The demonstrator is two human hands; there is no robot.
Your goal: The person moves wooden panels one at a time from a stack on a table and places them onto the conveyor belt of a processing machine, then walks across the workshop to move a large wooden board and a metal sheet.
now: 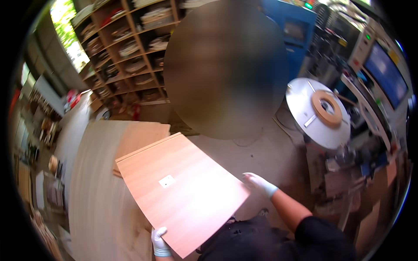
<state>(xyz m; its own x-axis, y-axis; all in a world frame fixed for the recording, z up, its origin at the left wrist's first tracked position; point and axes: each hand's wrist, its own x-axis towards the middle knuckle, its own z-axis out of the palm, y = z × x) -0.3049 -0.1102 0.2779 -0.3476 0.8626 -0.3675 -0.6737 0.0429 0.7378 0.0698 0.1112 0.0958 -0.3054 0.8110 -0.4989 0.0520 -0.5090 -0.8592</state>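
A rectangular wood-grain panel [192, 192] is tilted in front of me, with a groove along its far edge and a small white label [167, 181] on its face. My left hand [160, 242], in a white glove, grips the panel's near left edge, thumb on top. Beside the panel's right corner is my right hand [261, 184], also gloved, fingers partly bent. Blur hides whether it touches the edge. Beyond the panel's far left, another wood-grain panel [143, 135] lies on the pale wooden worktop [94, 182], partly covered by the one I hold.
Shelving [130, 42] with rolls of banding stands at the back left. On the right is a machine with a white disc [300, 101] carrying a brown roll of edge banding [315, 101] and a screen [385, 75]. A blurred round patch hides the centre back, before a blue cabinet [295, 49].
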